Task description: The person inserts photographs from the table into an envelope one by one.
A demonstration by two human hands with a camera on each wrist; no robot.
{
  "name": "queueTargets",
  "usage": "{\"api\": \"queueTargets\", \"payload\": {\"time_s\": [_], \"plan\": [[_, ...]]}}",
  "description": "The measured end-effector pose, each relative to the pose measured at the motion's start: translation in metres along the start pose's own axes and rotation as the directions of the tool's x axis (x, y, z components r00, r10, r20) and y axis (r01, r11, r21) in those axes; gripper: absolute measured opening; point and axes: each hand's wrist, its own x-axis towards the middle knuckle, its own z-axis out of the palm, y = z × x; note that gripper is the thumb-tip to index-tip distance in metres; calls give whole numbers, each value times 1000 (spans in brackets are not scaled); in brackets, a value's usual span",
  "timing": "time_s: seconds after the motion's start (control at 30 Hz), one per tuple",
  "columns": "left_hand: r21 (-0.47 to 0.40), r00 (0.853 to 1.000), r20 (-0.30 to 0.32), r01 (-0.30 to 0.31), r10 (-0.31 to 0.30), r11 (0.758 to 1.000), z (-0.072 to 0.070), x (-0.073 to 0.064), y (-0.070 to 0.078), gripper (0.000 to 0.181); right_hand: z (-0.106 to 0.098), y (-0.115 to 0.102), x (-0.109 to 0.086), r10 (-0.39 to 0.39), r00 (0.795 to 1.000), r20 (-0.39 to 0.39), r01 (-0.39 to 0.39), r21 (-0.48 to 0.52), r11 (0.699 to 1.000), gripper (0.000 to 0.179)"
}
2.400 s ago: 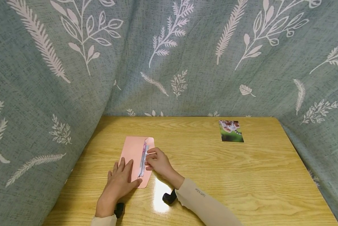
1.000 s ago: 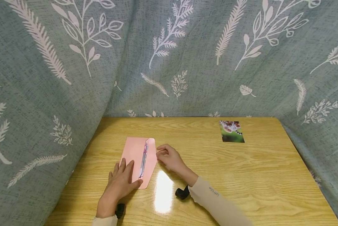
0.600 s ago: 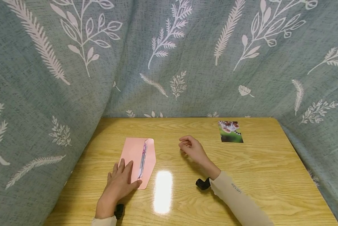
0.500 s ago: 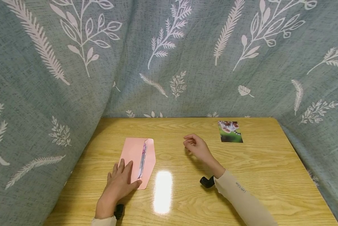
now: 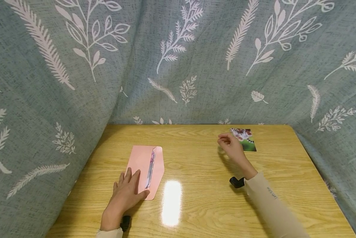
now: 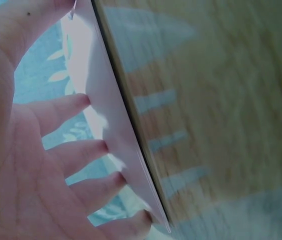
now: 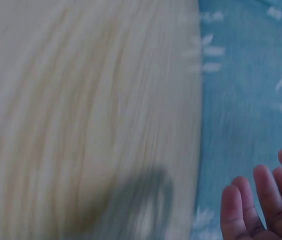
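A pink envelope [image 5: 140, 157] lies on the wooden table at the left with its flap [image 5: 158, 172] unfolded to the right. In its slot shows a strip of a printed picture [image 5: 151, 167], the rest hidden inside. My left hand [image 5: 124, 191] rests with spread fingers on the envelope's near part; in the left wrist view the fingertips touch the pink paper [image 6: 113, 100]. At the back right lies a photo of a tiger [image 5: 250, 146]. My right hand [image 5: 232, 148] hovers over its left edge, fingers loosely curled with nothing between them, partly covering it.
A grey-green leaf-patterned cloth [image 5: 172, 59] hangs behind the table and along both sides. Each wrist carries a small black camera, such as the right one [image 5: 236, 182]. A bright glare spot [image 5: 171, 203] shines on the wooden table [image 5: 201, 211].
My right hand has left the envelope's slot and moved right across the table to the tiger photo. Less of the picture in the slot shows now. My left hand has stayed put.
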Motion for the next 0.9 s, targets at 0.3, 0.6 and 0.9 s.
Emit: {"api": "queueTargets", "payload": {"time_s": [0.3, 0.6, 0.9], "plan": [[-7, 1000, -10, -8, 8, 1000, 1, 1, -2, 95, -49, 30, 23, 54, 993, -107, -74, -193, 978, 37], [-2, 1000, -16, -14, 13, 1000, 0, 1, -3, 94, -88, 59, 40, 170, 982, -88, -188, -283, 940, 49], [3, 1000, -13, -16, 16, 1000, 1, 1, -3, 93, -101, 76, 49, 253, 968, -7, -232, -424, 876, 71]]}}
